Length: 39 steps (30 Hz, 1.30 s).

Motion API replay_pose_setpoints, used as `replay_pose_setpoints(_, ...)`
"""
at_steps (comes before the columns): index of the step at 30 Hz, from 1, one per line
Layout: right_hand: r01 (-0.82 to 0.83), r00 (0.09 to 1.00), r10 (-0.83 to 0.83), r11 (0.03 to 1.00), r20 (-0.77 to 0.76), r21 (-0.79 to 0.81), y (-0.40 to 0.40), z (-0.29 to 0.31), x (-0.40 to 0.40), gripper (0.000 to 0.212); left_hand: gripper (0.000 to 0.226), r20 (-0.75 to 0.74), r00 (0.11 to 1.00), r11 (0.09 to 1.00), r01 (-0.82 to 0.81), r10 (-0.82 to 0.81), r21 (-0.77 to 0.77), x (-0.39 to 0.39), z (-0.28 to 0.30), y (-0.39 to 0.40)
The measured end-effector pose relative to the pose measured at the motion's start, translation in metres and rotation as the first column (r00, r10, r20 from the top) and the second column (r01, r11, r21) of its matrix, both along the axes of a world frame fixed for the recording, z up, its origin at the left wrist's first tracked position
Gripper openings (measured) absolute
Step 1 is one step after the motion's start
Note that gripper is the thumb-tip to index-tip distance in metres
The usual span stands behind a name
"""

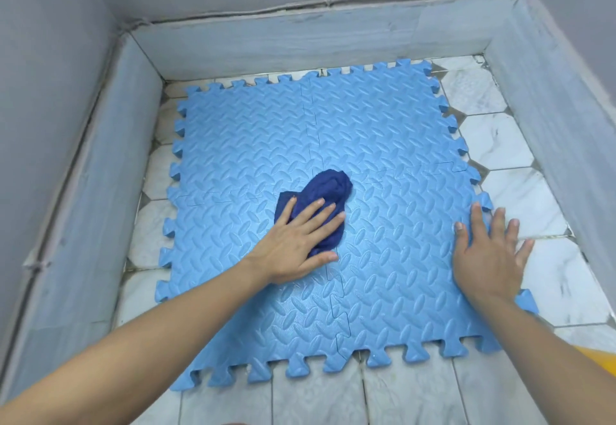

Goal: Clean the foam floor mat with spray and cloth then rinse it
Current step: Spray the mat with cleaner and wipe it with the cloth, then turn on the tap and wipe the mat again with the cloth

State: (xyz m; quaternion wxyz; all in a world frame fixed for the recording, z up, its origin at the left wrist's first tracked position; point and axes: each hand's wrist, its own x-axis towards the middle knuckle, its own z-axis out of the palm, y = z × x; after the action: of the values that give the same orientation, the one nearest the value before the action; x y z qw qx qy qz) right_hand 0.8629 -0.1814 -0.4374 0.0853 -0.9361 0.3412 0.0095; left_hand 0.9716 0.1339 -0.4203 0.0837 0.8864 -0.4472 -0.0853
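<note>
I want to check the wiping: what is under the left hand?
The dark blue cloth, bunched, lies under the left hand on the blue foam mat. The mat surface beneath the cloth is covered.

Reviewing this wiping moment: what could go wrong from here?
1. The foam mat is four interlocked tiles; pushing the dark blue cloth across the seams might pull them apart.
2. The right hand pins only the right edge, so the mat could slide on the tiled floor.
3. The left hand presses a bunched cloth, so coverage may be patchy.
</note>
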Motion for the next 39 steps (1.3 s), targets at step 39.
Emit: replay_pose_setpoints(39, -0.507, 0.861, 0.502, 0.859, -0.079, -0.072, 0.018, 0.161, 0.125, 0.066, 0.070, 0.018, 0.743, 0.742, -0.669, 0.669, 0.041, 0.033, -0.025, 0.047)
